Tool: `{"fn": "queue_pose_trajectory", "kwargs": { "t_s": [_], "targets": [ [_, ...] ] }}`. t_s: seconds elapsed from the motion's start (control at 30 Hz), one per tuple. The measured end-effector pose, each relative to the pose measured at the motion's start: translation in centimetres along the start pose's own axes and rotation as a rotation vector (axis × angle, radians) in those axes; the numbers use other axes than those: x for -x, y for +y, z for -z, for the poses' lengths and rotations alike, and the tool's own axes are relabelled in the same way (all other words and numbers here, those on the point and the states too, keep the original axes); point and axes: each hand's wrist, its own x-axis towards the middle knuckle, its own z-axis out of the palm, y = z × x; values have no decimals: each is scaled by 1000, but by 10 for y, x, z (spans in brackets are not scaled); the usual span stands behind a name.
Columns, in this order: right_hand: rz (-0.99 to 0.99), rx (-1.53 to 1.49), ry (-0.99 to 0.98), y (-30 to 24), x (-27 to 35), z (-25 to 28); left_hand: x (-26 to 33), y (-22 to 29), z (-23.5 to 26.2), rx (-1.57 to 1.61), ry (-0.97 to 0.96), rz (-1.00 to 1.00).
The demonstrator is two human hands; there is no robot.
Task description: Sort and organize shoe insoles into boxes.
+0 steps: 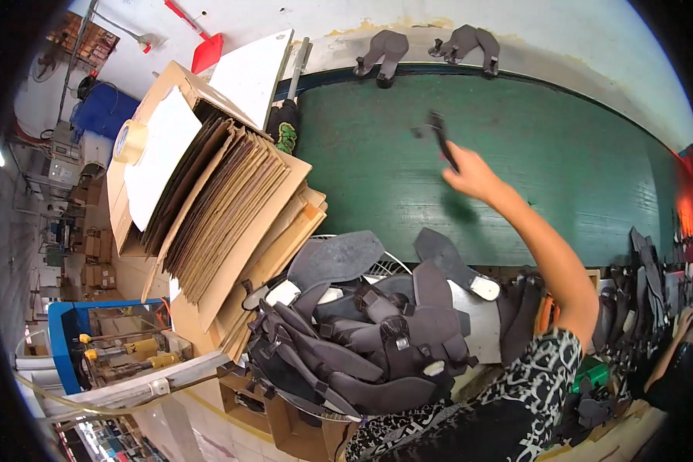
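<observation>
Right hand (473,175) clamped on a blurred black strap piece (443,142) above the far green worktable (362,162); left hand out of view, state undetermined. Firm end grip advised.

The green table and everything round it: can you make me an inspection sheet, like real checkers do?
Surface: green table, shiny in places.
Job's things: blurred dark piece over the table; heap of dark padded pieces on the near side.
Clutter: stack of cardboard at left, tape roll beside it.
Hands: right hand grips the blurred piece; left hand not in view.
Cables: yellowish line, cable or hose unclear.
Surroundings: red dustpan, blue frame.
</observation>
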Motion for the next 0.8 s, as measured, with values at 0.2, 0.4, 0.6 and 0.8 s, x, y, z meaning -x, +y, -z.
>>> {"fn": "queue_pose_trajectory", "kwargs": {
  "t_s": [0.2,0.4,0.6,0.8],
  "targets": [
    [-427,144,-887,-26,131,-9,-15,-15,-43,-37,-102,-146],
    [-493,34,-403,-11,146,43,-28,-27,-49,-44,-62,-380],
    [-350,-744,-65,-218,220,130,67,69,-77,298,-181,-729],
    [180,-571,-481,-395,331,44,173,214,-107,754,-461,-1307]
  ]
}}
